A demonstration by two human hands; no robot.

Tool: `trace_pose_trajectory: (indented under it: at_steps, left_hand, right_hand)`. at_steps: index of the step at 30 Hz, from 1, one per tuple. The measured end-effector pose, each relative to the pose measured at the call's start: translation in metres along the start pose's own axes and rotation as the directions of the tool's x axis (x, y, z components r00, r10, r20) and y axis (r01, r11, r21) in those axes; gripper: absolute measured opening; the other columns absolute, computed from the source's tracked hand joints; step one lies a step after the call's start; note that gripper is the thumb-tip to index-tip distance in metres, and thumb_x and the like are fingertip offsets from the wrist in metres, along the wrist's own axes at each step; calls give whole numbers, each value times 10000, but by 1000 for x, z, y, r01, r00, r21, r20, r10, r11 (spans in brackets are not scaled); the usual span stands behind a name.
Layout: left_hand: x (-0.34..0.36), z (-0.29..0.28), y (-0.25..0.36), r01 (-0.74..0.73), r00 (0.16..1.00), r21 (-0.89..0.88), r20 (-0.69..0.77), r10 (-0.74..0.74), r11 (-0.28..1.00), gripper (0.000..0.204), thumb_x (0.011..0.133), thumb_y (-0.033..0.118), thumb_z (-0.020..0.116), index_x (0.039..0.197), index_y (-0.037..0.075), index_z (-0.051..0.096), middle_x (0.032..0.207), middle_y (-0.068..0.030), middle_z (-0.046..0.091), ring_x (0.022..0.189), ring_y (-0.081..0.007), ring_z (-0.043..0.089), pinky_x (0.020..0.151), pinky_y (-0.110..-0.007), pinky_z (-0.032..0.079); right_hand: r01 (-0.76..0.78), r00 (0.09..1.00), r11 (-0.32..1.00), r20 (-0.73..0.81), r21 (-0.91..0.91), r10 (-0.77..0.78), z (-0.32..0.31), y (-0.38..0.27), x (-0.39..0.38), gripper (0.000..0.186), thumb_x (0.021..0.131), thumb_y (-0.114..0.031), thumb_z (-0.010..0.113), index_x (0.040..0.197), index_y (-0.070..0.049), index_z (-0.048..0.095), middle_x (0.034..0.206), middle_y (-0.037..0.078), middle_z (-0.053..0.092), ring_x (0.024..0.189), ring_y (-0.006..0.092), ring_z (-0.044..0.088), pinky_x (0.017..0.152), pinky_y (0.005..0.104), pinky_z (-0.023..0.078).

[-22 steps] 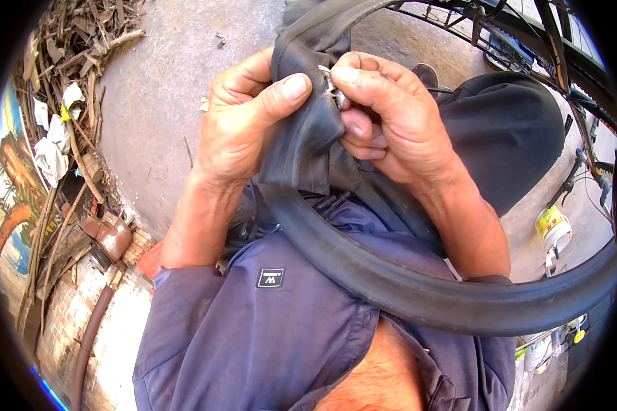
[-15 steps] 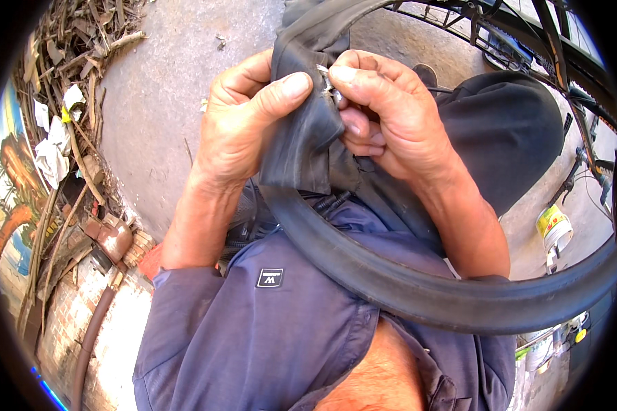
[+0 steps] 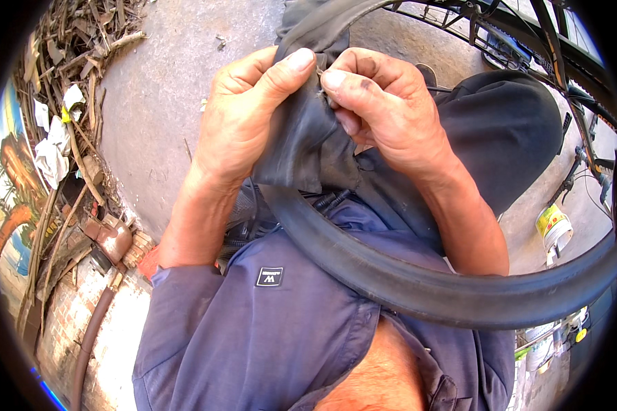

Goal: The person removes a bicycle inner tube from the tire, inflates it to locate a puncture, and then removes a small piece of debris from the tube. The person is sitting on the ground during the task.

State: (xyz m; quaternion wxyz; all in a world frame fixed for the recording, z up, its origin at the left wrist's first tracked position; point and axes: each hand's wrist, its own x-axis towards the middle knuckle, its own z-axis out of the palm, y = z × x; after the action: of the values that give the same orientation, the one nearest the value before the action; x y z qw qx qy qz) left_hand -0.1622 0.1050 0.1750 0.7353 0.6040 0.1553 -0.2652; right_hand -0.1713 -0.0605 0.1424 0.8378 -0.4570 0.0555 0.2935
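A black rubber inner tube (image 3: 432,291) curves across my lap and up between my hands. Its upper stretch is flattened and creased. My left hand (image 3: 243,113) grips this flat part from its left side, thumb on top and fingers behind. With thumb and forefinger, my right hand (image 3: 394,103) pinches a small pale scrap (image 3: 320,70) at the tube's right edge. Most of that scrap is hidden by the fingertips, so its kind cannot be told. The two thumbs are close together, only a narrow gap between them.
A bicycle frame (image 3: 562,61) stands at upper right, beside my bent knee in dark trousers (image 3: 507,137). A white and yellow tub (image 3: 554,227) sits on the concrete floor at right. Sticks and scraps (image 3: 75,130) are heaped at left, near a brown hose (image 3: 92,335).
My left thumb has moved up along the tube toward the right fingertips. The right thumb has shifted slightly down-left and covers more of the pale scrap. The flat part tilts a little leftward.
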Motion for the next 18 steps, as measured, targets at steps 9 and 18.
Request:
trace_pose_trajectory:
  at_steps: [9, 18]
  left_hand:
    - [0, 12, -4, -84, 982, 47, -168, 90, 995, 212, 916, 231, 583, 919, 31, 655, 771, 20, 628, 664, -24, 535, 576, -177, 431]
    - [5, 15, -9, -170, 970, 268, -122, 209, 948, 239, 906, 230, 604, 768, 39, 637, 663, 50, 583, 608, -1, 469, 494, -184, 373]
  right_hand:
    - [-165, 969, 933, -230, -319, 92, 3, 1, -6, 291, 869, -306, 630, 809, -22, 614, 666, -20, 534, 631, 39, 476, 551, 207, 391]
    - [-120, 966, 972, -203, 201, 161, 10, 11, -17, 250, 797, -220, 727, 920, -21, 640, 801, -7, 603, 724, 67, 512, 674, 218, 419]
